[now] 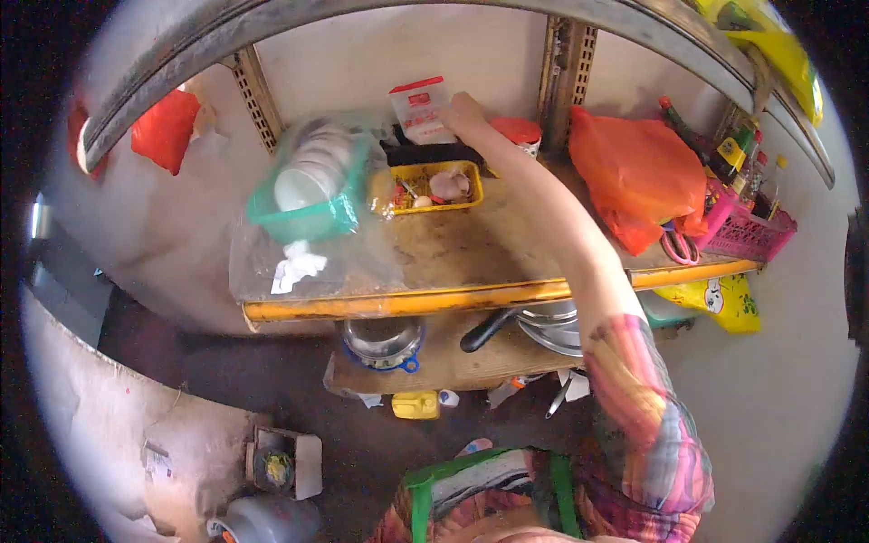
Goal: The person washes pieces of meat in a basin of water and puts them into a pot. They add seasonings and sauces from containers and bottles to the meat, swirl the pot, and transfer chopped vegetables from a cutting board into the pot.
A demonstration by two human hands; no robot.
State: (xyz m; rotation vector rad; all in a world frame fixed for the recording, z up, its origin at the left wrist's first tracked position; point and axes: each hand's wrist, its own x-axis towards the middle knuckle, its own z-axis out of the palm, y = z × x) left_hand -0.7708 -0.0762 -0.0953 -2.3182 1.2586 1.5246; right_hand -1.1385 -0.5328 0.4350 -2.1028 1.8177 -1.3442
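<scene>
My right arm stretches over the upper shelf to its back, where my right hand is closed at the right edge of a white packet with red print. The fingertips are partly hidden at the packet. Just below the packet lies a dark bag. In front of that is a yellow basket with garlic and small items. A tub with a red lid stands right of my hand, partly behind my forearm. My left hand is out of view.
A green basket of bowls under clear plastic stands left on the shelf. Right are an orange-red bag, scissors and a pink basket of bottles. Below sit pans and a lidded pot. A metal rail curves overhead.
</scene>
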